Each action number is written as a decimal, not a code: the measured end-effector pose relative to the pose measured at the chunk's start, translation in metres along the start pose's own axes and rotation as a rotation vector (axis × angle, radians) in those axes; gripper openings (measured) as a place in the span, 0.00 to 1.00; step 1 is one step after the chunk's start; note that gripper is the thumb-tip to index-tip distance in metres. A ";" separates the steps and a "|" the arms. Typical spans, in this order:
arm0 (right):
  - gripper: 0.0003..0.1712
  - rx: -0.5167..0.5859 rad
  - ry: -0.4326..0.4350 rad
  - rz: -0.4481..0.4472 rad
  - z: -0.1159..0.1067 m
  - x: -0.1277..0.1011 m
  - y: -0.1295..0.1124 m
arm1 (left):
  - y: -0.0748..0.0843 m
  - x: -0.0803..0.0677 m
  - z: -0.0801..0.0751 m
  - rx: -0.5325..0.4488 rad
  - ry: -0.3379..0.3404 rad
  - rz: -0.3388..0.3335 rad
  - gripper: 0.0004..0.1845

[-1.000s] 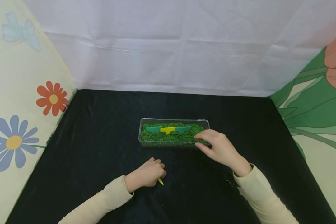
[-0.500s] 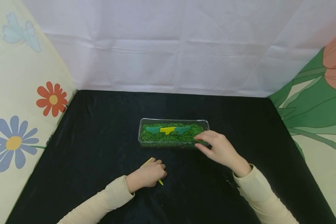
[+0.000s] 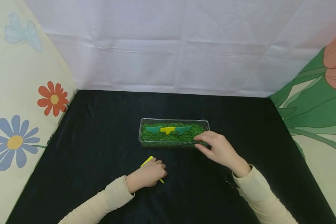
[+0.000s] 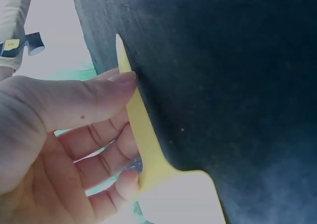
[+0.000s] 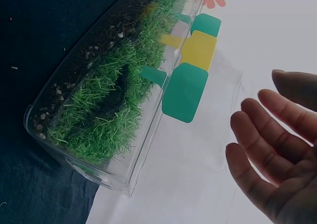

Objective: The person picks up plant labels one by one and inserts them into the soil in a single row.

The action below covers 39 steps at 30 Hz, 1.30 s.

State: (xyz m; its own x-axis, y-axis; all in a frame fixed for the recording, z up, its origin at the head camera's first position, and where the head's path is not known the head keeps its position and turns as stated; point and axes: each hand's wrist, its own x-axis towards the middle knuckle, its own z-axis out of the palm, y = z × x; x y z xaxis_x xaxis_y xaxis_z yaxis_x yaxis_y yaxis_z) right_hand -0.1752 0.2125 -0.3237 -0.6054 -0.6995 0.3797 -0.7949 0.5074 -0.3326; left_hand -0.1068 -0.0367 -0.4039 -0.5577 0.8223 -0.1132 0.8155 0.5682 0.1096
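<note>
My left hand (image 3: 148,174) lies on the black cloth and grips a yellow plant tag (image 3: 147,161). Its wide end sticks out at the upper left and its pointed tip at the lower right. In the left wrist view the thumb and curled fingers (image 4: 59,135) pinch the yellow tag (image 4: 143,135). My right hand (image 3: 217,149) is at the right front corner of a clear tray (image 3: 173,119) filled with green grass (image 3: 168,138). Its fingers (image 5: 277,154) are relaxed and hold nothing. Standing in the grass are a yellow tag (image 3: 168,129) and two green tags (image 3: 154,129), (image 3: 184,129).
The black cloth (image 3: 100,124) covers the table. A white sheet (image 3: 170,46) hangs behind it, with flowered fabric (image 3: 22,109) at the left and the right. In the right wrist view the tray's wall (image 5: 114,179) shows soil under the grass.
The yellow tag's wide end has come out from under my left hand towards the upper left. My right hand has stayed at the tray's right end.
</note>
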 end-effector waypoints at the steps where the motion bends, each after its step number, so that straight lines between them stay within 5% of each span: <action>1: 0.17 -0.001 -0.001 0.001 0.000 0.000 0.000 | 0.000 0.000 0.000 0.002 0.002 0.002 0.07; 9: 0.14 -0.009 -0.007 0.010 0.000 -0.001 -0.001 | -0.002 0.000 -0.007 -0.007 0.081 0.045 0.07; 25: 0.14 -0.012 -0.016 0.012 0.004 -0.001 -0.001 | -0.017 -0.001 -0.034 -0.330 0.459 0.013 0.02; 39: 0.15 0.039 0.004 -0.008 0.011 -0.002 0.000 | -0.035 0.002 -0.056 -0.503 0.796 -0.021 0.05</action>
State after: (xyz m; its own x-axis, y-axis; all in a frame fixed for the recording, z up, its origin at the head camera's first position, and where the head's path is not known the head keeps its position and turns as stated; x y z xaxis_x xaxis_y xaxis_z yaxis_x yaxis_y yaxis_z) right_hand -0.1738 0.2085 -0.3344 -0.5993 -0.7013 0.3861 -0.7976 0.4815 -0.3633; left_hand -0.1450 -0.0530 -0.3531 -0.6644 0.4855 0.5682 0.7455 0.3765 0.5500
